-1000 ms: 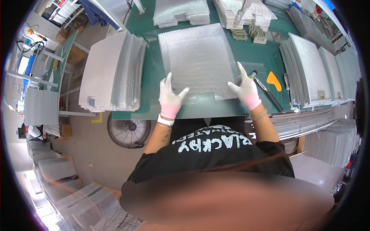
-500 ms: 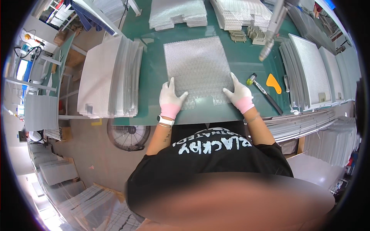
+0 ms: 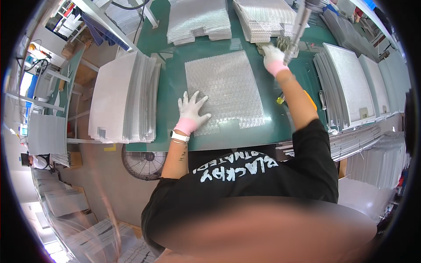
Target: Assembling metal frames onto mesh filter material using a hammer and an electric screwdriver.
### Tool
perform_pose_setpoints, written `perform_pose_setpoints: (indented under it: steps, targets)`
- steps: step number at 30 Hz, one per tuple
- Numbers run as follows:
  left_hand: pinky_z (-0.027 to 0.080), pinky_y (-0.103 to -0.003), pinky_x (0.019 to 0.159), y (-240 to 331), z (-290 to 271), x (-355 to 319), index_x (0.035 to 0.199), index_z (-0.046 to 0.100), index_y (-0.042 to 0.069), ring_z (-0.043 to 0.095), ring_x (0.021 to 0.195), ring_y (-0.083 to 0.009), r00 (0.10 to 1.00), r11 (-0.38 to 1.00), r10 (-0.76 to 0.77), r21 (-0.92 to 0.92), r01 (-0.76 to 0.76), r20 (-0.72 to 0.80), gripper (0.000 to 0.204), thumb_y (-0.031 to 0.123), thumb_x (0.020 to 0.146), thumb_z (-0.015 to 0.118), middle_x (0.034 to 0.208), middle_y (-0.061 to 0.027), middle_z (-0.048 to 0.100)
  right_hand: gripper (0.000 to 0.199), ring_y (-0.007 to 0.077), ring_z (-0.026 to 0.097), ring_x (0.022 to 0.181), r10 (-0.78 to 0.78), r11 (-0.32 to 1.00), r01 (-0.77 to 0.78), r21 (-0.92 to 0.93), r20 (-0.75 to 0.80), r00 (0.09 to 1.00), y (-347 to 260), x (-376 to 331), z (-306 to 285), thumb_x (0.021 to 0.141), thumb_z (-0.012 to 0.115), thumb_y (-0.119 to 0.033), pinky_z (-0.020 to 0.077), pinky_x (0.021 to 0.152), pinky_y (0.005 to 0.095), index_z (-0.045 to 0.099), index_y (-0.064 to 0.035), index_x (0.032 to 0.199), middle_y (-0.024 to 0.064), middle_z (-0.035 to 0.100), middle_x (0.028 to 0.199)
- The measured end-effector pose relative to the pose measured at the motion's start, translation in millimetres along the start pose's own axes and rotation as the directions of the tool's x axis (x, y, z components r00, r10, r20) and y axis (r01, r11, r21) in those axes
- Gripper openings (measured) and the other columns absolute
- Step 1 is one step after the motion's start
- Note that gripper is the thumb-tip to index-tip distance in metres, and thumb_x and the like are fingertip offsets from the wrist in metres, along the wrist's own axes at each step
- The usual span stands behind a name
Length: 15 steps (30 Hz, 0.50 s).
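A rectangular silver mesh sheet (image 3: 228, 87) with a notch in its near edge lies flat on the green table. My left hand (image 3: 192, 113), in a white glove with a pink cuff, rests on its left near side with fingers spread. My right hand (image 3: 273, 60), gloved the same way, reaches far right to small notched strips (image 3: 288, 44) stacked before a pile of mesh sheets (image 3: 263, 19). Its fingers are bent together against the strips; what they hold is hidden. My right forearm covers most of a mallet, whose yellow-green head (image 3: 280, 100) shows beside it.
Another mesh pile (image 3: 199, 24) lies at the far side. Upright panels stand at the left (image 3: 112, 96) and right (image 3: 351, 83). An orange scraper (image 3: 312, 101) and a grey-handled tool (image 3: 322, 100) lie right of my forearm. A metal rod (image 3: 299, 30) hangs over the strips.
My right hand has left the sheet's right edge and reached out to the small strips. My left hand has spread its fingers on the sheet. The view has shifted slightly.
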<state>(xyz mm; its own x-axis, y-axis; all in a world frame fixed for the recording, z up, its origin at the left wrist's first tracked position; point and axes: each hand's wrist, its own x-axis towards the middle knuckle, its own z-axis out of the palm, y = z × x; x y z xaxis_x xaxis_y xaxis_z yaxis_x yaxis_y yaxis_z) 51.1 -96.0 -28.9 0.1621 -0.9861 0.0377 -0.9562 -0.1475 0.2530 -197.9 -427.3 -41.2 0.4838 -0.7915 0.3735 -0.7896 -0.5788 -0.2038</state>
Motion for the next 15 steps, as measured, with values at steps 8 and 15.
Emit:
perform_pose_setpoints:
  steps: [8,15]
  targets:
    - [0.014,-0.060,0.114,45,-23,-58,0.132,0.049,0.010,0.027,0.136,-0.0429,0.954,1.000,0.011,-0.021,-0.018,-0.300,0.076,0.030,0.066,0.082,0.137,-0.0181,0.041,0.022,0.0336,0.064,0.093,-0.005,0.974,0.045,-0.223,0.177,0.984,12,38,-8,0.083,0.055,-0.007,0.0525,0.081,0.0432,0.061,-0.0091,0.104,0.0141,0.063,0.111]
    - [0.049,-0.034,0.083,38,60,-154,0.111,0.060,0.002,0.062,0.095,-0.0202,0.730,-0.196,0.081,-0.708,0.679,0.678,0.042,0.040,0.099,0.050,0.103,-0.0105,0.065,0.014,0.0339,0.064,0.082,-0.016,0.926,0.017,0.377,-0.005,1.000,-71,-66,-74,0.083,0.064,-0.016,0.0508,0.071,0.0410,0.058,-0.0049,0.090,0.0155,0.064,0.093]
